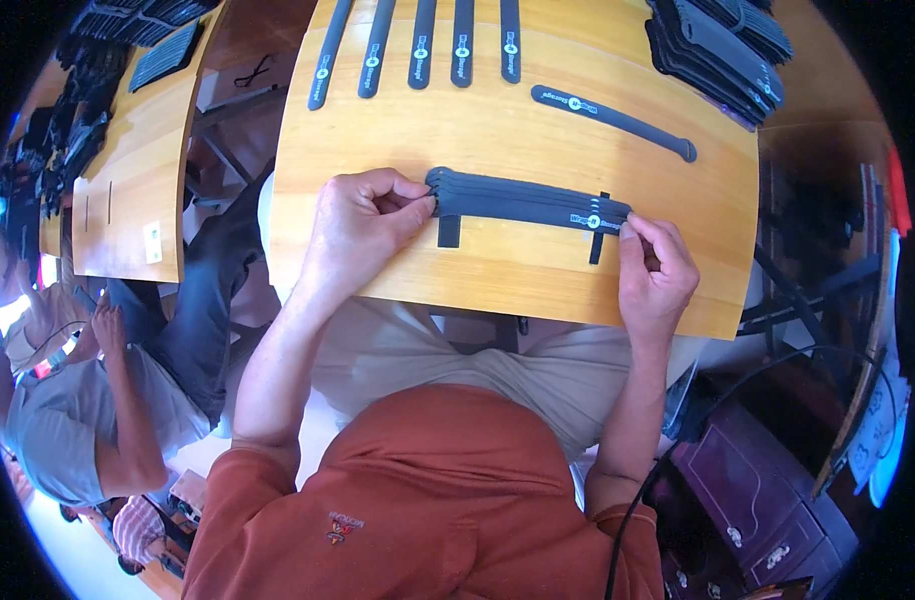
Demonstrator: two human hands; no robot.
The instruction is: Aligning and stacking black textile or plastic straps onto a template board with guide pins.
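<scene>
A stack of dark straps (pixel 517 200) with rounded ends and white print lies crosswise near the table's front edge, its layers slightly fanned. My left hand (pixel 372 220) pinches its left end between thumb and fingers. At the right end, my right hand (pixel 654 268) pinches the tip the same way. Under the stack run two short black strips: the left strip (pixel 449 232) and the thinner right strip (pixel 596 248), both poking out toward me. Beyond the stack, a single dark strap (pixel 617 122) lies at a slant, touched by neither hand.
Several dark straps (pixel 419 50) lie side by side along the far part of the wooden table (pixel 357 140). Bundled straps (pixel 717 60) are piled at the far right. To the left, a co-worker (pixel 97 410) sits at another table (pixel 137 190). A dark cabinet (pixel 752 490) stands at lower right.
</scene>
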